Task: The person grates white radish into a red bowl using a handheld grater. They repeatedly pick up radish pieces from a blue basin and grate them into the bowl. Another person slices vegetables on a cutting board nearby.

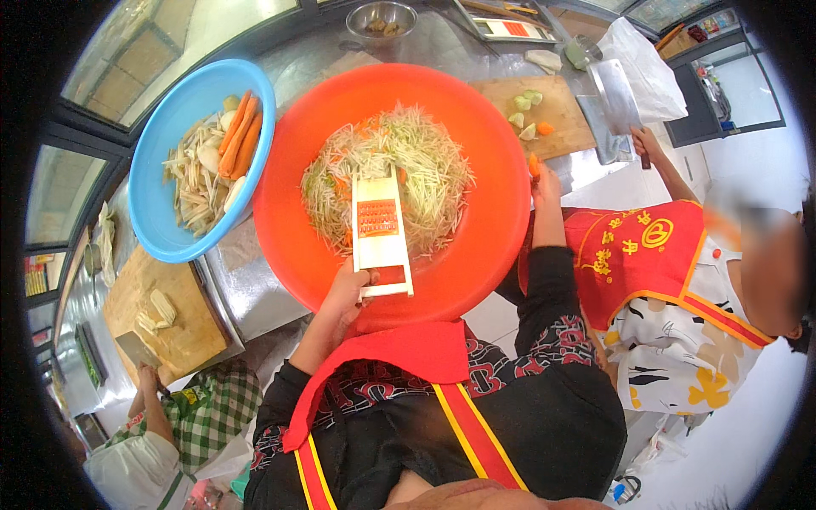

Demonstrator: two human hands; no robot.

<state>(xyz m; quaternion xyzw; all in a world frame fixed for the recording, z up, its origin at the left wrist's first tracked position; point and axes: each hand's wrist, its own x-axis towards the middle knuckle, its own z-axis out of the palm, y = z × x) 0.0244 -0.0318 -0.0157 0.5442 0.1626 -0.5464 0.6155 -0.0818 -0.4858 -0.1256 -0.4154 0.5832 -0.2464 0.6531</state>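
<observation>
My left hand point(347, 292) grips the near end of a white hand grater point(380, 248) with an orange blade plate. The grater slants down into a large red plastic basin point(497, 210), its far end resting at a heap of shredded pale-green and orange vegetable point(433, 159). At the basin's right rim my right hand point(547, 185) holds a small orange piece, probably carrot point(534, 164), between its fingers, away from the grater.
Left, a blue basin point(137, 210) holds carrots point(241, 137) and pale peeled vegetables. A co-worker cuts on a board point(185, 299) at lower left. Another person, right, holds a cleaver point(613, 92) beside a cutting board point(561, 121) with vegetable pieces. A steel bowl point(381, 32) stands behind.
</observation>
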